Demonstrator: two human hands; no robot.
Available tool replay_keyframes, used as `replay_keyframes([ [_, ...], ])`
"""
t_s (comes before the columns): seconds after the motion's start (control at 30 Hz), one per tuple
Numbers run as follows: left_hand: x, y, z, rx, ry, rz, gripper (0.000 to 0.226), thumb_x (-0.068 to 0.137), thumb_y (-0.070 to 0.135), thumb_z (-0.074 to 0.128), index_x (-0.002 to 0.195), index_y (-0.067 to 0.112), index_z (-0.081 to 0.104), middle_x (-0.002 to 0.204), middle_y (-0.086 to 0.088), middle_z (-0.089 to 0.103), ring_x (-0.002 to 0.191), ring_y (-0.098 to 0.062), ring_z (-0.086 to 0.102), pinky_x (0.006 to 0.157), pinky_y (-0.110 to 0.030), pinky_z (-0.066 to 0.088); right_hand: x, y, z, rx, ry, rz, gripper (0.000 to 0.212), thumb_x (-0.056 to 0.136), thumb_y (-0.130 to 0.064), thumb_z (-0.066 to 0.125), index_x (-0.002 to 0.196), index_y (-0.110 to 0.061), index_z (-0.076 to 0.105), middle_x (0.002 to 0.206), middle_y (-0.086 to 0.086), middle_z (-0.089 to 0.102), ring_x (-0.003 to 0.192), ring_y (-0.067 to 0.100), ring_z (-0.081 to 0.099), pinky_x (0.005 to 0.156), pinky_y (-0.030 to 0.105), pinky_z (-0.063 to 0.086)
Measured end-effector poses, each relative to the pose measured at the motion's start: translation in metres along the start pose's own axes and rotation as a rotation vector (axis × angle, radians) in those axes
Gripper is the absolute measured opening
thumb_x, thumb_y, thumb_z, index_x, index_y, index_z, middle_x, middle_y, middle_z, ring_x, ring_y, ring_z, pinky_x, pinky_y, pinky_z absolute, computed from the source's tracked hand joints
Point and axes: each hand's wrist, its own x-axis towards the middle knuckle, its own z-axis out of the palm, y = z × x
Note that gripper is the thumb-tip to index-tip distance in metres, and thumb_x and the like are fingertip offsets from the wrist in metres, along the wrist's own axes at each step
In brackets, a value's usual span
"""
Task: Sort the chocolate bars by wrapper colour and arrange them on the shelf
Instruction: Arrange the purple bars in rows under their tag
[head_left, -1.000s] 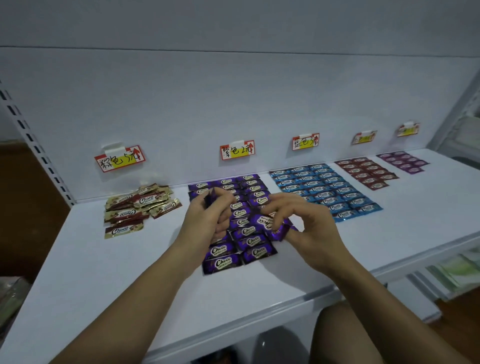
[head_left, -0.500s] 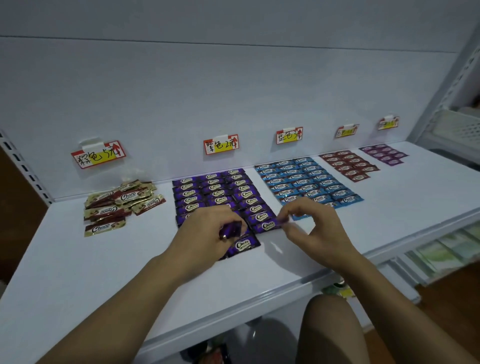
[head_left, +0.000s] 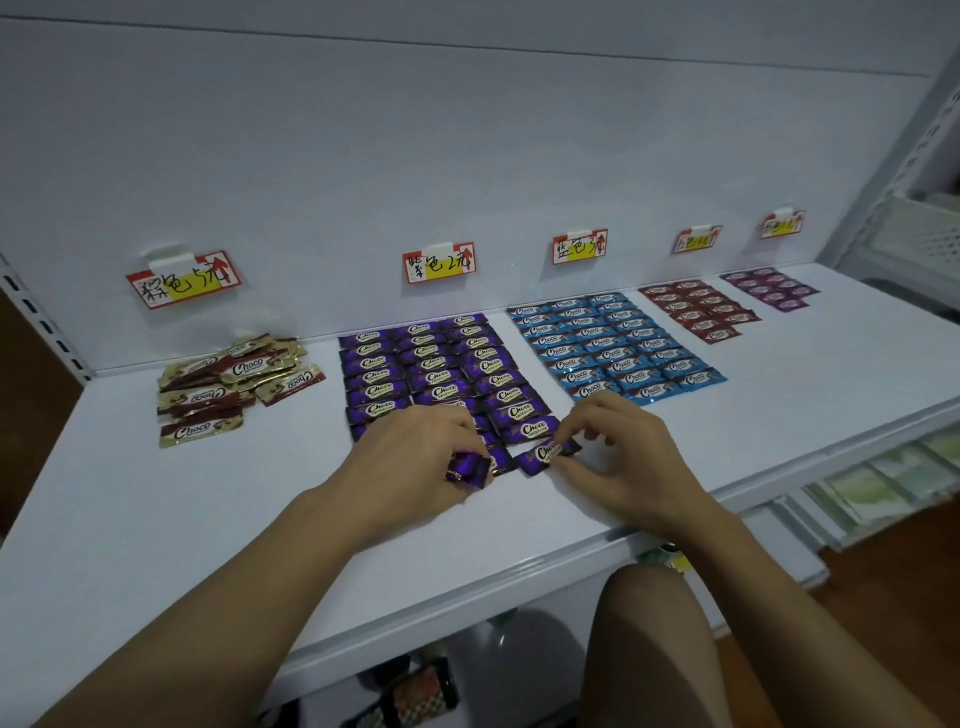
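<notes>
Left hand (head_left: 410, 457) is held knuckles-up over the front edge of the purple block (head_left: 431, 374), its fingers (head_left: 441, 428) curled round purple wrappers (head_left: 467, 470); whether one bar or several is gripped cannot be told. Right hand (head_left: 628, 457) is lowered close beside it. Its thumb and forefinger are pinched on the right end of a single purple bar (head_left: 545, 453), and the remaining fingers are loosely bent with nothing in them. That bar is laid flat on the white shelf (head_left: 156, 519), label up and slightly skewed, at the front of the block's right-hand column. The purple block is set out in three neat columns running back to the rear panel (head_left: 467, 156). A blue block (head_left: 613, 343) is lined up just to its right. A smaller red group (head_left: 698, 312) and a magenta group (head_left: 771, 288) are placed further right. A brown-and-gold pile (head_left: 228, 384) is heaped loosely at far left, wrappers overlapping, well apart from the purple block. Handwritten price tags (head_left: 184, 280) are clipped to the rear panel, one above each group. A bare knee (head_left: 649, 623) is seen below the shelf edge.
</notes>
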Motion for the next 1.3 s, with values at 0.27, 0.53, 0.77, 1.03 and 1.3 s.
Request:
replay_keyframes([
  [0.27, 0.000, -0.002, 0.000, -0.001, -0.017, 0.008, 0.015, 0.085, 0.037, 0.074, 0.099, 0.035, 0.076, 0.093, 0.018, 0.063, 0.083, -0.004, 0.057, 0.067, -0.035, 0.053, 0.002, 0.002, 0.002, 0.008, -0.094, 0.057, 0.014, 0.080, -0.020, 0.083, 0.090, -0.028, 0.077, 0.091, -0.015, 0.069, 0.090, 0.008, 0.063, 0.068, 0.011, 0.048],
  [0.53, 0.001, -0.004, 0.002, 0.015, -0.011, 0.023, 0.011, 0.084, 0.038, 0.073, 0.094, 0.033, 0.076, 0.090, 0.017, 0.062, 0.080, -0.005, 0.057, 0.064, -0.036, 0.053, 0.002, 0.003, 0.005, -0.013, -0.063, 0.105, 0.012, 0.082, -0.027, 0.082, 0.094, -0.028, 0.078, 0.092, -0.014, 0.070, 0.092, 0.010, 0.064, 0.065, 0.025, 0.057],
  [0.77, 0.001, -0.002, 0.000, 0.024, -0.016, 0.012, 0.011, 0.085, 0.039, 0.071, 0.092, 0.033, 0.075, 0.089, 0.017, 0.062, 0.079, -0.005, 0.057, 0.064, -0.036, 0.053, 0.002, 0.001, 0.007, -0.012, -0.039, 0.131, 0.011, 0.080, -0.028, 0.083, 0.090, -0.028, 0.078, 0.088, -0.014, 0.070, 0.085, 0.008, 0.064, 0.063, 0.025, 0.055],
  [1.03, 0.001, 0.005, -0.005, -0.240, 0.047, -0.160, 0.023, 0.085, 0.032, 0.076, 0.108, 0.035, 0.075, 0.094, 0.024, 0.067, 0.089, 0.002, 0.063, 0.074, -0.018, 0.051, 0.003, -0.001, 0.004, 0.048, 0.039, 0.088, 0.013, 0.082, -0.027, 0.083, 0.093, -0.027, 0.077, 0.091, -0.015, 0.069, 0.087, 0.007, 0.063, 0.064, 0.009, 0.046],
  [1.3, 0.006, 0.009, -0.032, -1.380, 0.072, -0.445, 0.026, 0.100, 0.003, 0.051, 0.122, 0.014, 0.060, 0.101, -0.013, 0.074, 0.080, -0.027, 0.068, 0.063, -0.036, 0.054, 0.052, -0.052, 0.016, 0.432, 0.087, 0.092, 0.024, 0.088, -0.019, 0.077, 0.111, -0.018, 0.073, 0.088, -0.005, 0.070, 0.079, 0.018, 0.066, 0.063, 0.028, 0.054],
])
